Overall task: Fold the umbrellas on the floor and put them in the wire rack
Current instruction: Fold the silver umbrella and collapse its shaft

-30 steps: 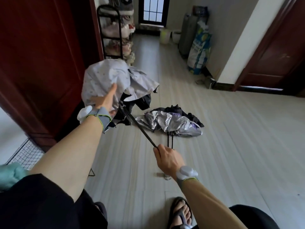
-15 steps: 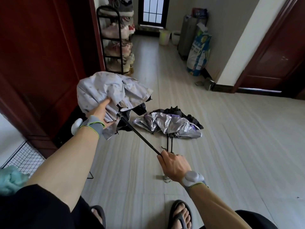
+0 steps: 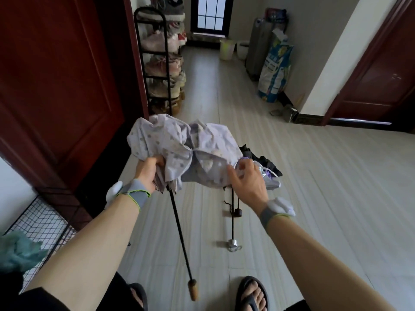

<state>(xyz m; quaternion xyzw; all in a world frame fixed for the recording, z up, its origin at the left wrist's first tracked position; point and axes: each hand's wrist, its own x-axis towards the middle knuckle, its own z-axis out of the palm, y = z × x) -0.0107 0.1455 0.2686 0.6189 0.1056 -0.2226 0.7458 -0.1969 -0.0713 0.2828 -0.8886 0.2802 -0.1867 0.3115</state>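
A pale lilac patterned umbrella [image 3: 179, 151] hangs in front of me with its canopy collapsed and crumpled. Its black shaft slopes down toward me and ends in a wooden handle [image 3: 193, 289] near my feet. My left hand [image 3: 149, 171] grips the gathered canopy at its left side. My right hand [image 3: 248, 178] lies with spread fingers on the canopy's right edge. Behind it, a silver and black umbrella [image 3: 269, 173] lies on the floor, mostly hidden, with its thin shaft and silver handle [image 3: 233, 243] pointing toward me. The black wire rack [image 3: 38, 223] stands at the lower left.
A teal cloth [image 3: 18, 250] sits in the wire rack. A dark red door [image 3: 56, 86] fills the left side. A black shoe rack [image 3: 161, 63] stands beyond it. Sacks and buckets line the far right wall. My sandalled feet are at the bottom edge.
My right hand has let go of the shaft and moved up onto the canopy. The handle has dropped toward my feet. The canopy has swung right, over the silver umbrella.
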